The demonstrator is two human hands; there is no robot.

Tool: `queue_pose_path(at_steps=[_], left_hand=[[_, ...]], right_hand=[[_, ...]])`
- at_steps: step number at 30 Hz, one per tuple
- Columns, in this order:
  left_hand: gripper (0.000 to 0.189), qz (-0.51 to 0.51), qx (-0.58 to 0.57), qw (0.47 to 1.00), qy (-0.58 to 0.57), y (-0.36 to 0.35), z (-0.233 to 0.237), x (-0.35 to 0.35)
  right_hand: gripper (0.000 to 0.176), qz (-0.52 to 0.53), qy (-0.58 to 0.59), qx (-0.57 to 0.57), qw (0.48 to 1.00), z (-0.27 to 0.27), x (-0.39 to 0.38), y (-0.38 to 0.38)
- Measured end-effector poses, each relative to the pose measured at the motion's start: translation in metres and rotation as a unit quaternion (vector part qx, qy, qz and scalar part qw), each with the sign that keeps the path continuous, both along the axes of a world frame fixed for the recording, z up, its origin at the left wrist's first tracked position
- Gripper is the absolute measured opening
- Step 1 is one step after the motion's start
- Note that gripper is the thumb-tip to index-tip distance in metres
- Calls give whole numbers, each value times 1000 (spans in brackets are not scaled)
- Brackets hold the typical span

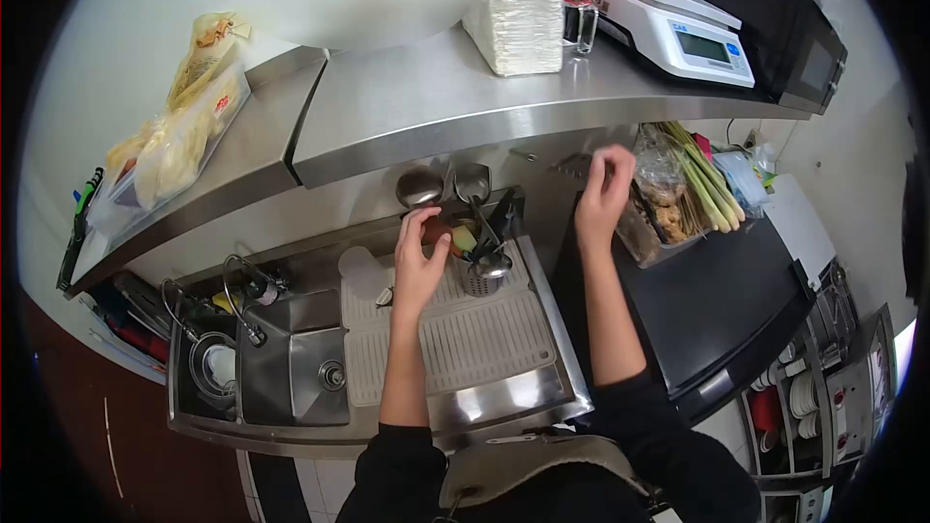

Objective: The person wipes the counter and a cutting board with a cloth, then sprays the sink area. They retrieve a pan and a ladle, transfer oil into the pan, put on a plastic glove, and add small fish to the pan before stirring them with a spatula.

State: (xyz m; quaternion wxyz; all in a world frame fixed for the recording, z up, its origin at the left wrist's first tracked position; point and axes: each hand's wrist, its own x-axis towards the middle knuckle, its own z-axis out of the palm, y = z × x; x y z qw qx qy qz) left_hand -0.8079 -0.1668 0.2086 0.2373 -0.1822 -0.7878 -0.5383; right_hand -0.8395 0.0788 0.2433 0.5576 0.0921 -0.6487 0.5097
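Observation:
My left hand [415, 271] is raised over the drying mat [484, 344], its thumb and curved fingers apart. Just behind its fingertips is a reddish-brown object [437, 230]; I cannot make out contact. Beside it stands a perforated metal utensil holder [480, 283] with ladles, near a green and yellow item [464, 238]. My right hand [604, 196] is raised left of a clear container [651, 244] of ginger-like roots [668, 218]. Its fingers curl over with a gap to the thumb, and nothing shows between them.
A steel shelf [387, 107] crosses above my hands, bearing paper napkins [518, 31] and a digital scale [683, 39]. Sinks with curved taps [315, 315] are at the left. Green stalks [709, 184] lie at the right, beyond a black surface [707, 295].

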Motion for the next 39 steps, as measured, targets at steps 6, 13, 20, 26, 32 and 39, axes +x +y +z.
queue_pose_path(at_steps=[6,13,20,26,32,39], left_hand=[[65,-48,-126,983,124,50,17,72],[12,-175,-184,952,172,94,-14,154],[8,-246,-154,956,38,138,-48,277],[8,-365,-98,922,83,205,-45,374],[26,-467,-33,884,9,289,-54,462],[5,-598,-90,796,31,382,-55,537]], right_hand=[[7,31,70,86,993,3,187,-23],[22,400,28,-223,889,29,313,27],[18,505,46,-375,776,32,454,95],[15,400,67,-364,839,29,585,119],[25,275,118,-378,876,24,694,142],[23,128,153,-381,903,24,781,176]])
